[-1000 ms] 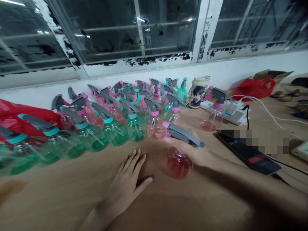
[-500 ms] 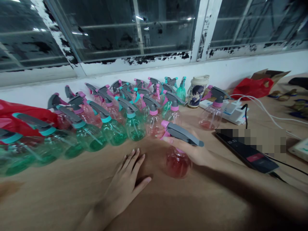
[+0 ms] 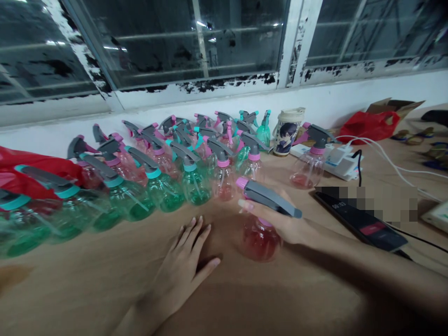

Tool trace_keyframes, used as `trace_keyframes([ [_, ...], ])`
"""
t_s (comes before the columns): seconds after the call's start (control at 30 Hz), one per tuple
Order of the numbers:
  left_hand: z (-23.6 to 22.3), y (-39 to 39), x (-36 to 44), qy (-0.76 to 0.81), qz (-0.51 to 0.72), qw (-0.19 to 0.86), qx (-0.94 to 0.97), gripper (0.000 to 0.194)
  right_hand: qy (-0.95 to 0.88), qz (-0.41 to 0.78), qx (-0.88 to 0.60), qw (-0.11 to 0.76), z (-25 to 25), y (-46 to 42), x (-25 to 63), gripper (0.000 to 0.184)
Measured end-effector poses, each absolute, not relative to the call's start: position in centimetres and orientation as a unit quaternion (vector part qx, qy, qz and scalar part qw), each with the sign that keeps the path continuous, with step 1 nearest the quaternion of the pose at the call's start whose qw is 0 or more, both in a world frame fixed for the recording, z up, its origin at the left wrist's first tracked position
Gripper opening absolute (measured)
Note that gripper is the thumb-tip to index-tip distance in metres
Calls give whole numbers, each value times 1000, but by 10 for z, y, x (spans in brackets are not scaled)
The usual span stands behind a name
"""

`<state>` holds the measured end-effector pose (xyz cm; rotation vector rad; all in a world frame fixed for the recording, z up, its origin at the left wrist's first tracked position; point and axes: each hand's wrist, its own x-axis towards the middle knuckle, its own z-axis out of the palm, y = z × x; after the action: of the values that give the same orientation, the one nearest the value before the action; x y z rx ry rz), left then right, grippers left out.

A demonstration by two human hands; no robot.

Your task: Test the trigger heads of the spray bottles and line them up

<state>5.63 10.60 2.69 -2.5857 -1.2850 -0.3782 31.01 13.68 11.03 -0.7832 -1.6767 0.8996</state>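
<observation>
My right hand is wrapped around the neck and trigger of a spray bottle with a grey and pink head and a pink collar. Its clear round body looks reddish pink and stands on the wooden table. A finger lies across the trigger, which is mostly hidden. To the left, my left hand rests flat on the tabletop with its fingers spread, holding nothing. Just beyond it stands a green spray bottle with a turquoise collar, and beside that a pink-collared spray bottle.
Several more green and pink spray bottles stand in rows towards the window wall. A lone pink spray bottle, a printed cup, a power strip with cables and a phone are on the right. Red plastic bags lie at both sides.
The held spray bottle has shifted slightly right and towards me. Its pink trigger stuck out before and is now mostly covered by my right fingers. My left hand has stayed put.
</observation>
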Motion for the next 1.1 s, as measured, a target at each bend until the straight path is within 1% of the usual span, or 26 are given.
trace_keyframes([
  [0.13,27,106,56,-441,-131,108,-881,63,-706,364,-317,519,109,140,310,9],
  [0.37,26,107,56,-443,-128,98,-882,62,-716,314,-360,509,110,138,310,17],
  [0.5,28,107,57,-441,-130,104,-882,62,-711,320,-368,506,111,136,311,20],
  [0.7,29,107,57,-446,-122,99,-881,61,-707,337,-356,510,109,138,311,18],
  [1.1,26,107,56,-442,-123,103,-883,63,-705,352,-341,513,109,137,309,24],
])
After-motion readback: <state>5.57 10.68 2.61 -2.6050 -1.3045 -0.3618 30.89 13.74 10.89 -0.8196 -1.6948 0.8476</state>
